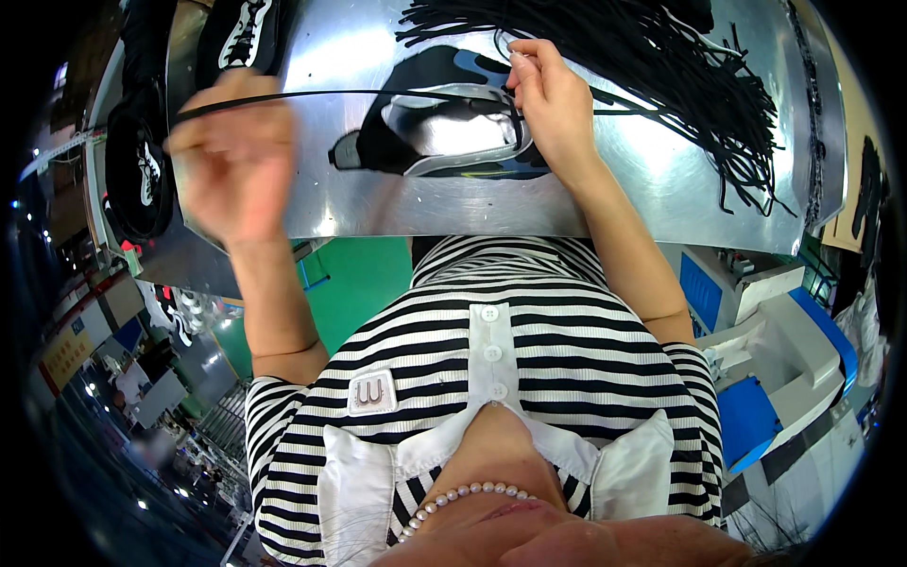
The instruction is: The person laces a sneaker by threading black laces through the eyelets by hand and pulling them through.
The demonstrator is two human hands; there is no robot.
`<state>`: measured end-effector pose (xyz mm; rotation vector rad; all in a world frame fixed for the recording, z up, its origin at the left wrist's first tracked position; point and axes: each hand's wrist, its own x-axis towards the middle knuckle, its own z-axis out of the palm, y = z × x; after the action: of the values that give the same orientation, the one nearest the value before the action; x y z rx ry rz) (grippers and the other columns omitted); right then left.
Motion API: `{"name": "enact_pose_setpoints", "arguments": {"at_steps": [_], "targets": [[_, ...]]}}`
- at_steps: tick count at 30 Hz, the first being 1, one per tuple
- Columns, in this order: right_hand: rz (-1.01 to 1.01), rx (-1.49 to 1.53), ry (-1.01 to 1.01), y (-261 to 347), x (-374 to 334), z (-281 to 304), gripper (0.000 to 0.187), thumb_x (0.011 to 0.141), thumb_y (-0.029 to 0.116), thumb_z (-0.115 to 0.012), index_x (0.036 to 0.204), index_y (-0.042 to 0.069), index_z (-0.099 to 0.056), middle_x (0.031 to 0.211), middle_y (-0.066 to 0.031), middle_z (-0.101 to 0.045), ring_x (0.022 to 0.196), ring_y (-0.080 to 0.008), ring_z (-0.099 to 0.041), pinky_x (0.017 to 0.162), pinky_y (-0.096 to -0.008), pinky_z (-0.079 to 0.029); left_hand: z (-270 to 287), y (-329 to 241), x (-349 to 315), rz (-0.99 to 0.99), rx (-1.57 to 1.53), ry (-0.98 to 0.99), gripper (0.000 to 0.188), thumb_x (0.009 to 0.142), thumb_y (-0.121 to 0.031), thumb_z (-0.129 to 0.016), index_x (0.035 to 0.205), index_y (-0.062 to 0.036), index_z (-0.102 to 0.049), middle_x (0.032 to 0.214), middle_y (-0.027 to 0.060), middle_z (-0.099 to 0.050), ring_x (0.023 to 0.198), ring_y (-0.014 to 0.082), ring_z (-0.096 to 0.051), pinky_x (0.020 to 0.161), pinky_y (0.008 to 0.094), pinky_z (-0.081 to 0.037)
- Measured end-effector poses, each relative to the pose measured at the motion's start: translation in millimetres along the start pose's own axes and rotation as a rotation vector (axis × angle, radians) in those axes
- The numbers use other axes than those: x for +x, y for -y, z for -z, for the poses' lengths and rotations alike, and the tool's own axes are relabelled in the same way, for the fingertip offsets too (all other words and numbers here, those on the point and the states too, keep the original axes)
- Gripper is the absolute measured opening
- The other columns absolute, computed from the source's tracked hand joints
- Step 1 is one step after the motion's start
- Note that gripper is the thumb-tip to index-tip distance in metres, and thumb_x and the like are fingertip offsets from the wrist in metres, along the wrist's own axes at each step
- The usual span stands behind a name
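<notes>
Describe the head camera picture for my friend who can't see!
A black lace stretches between the blurred left hand and, beside the right hand, a dark shoe upper on a shiny metal table. A heap of black laces lies nearby.

We see a shiny metal bench (661, 213) catching bright light. Below its near edge we notice green floor (364, 283); off its near right corner, a pale grey machine (798, 345) with blue panels (746, 416). Past the near left corner, small white lights (143, 505) dot our dim workshop.
</notes>
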<state>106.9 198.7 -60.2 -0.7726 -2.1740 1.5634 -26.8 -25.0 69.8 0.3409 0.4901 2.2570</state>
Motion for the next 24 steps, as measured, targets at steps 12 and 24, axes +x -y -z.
{"name": "enact_pose_setpoints", "arguments": {"at_steps": [12, 24], "targets": [[0.151, 0.516, -0.052, 4.8, -9.5, 11.9, 0.020, 0.100, 0.009, -0.054, 0.116, 0.000, -0.061, 0.086, -0.0043, -0.068, 0.069, -0.0080, -0.060, 0.066, -0.0217, -0.049, 11.2, 105.1, -26.6, -0.185, 2.144, 0.181, 0.015, 0.076, -0.007, -0.077, 0.086, -0.0069, -0.066, 0.104, 0.0042, -0.065, 0.102, 0.0253, -0.058, 0.093, 0.0381, -0.041], [0.189, -0.002, 0.249, 6.2, -67.6, 31.1, 0.018, 0.095, 0.014, -0.065, 0.110, 0.006, -0.060, 0.084, -0.0129, -0.069, 0.067, -0.0249, -0.067, 0.061, -0.0318, -0.051, 33.7, 108.9, -12.6, -0.135, 2.019, 0.117, 0.022, 0.079, -0.009, -0.078, 0.098, -0.0025, -0.069, 0.092, 0.0099, -0.069, 0.083, 0.0255, -0.066, 0.073, 0.0332, -0.051]]}}
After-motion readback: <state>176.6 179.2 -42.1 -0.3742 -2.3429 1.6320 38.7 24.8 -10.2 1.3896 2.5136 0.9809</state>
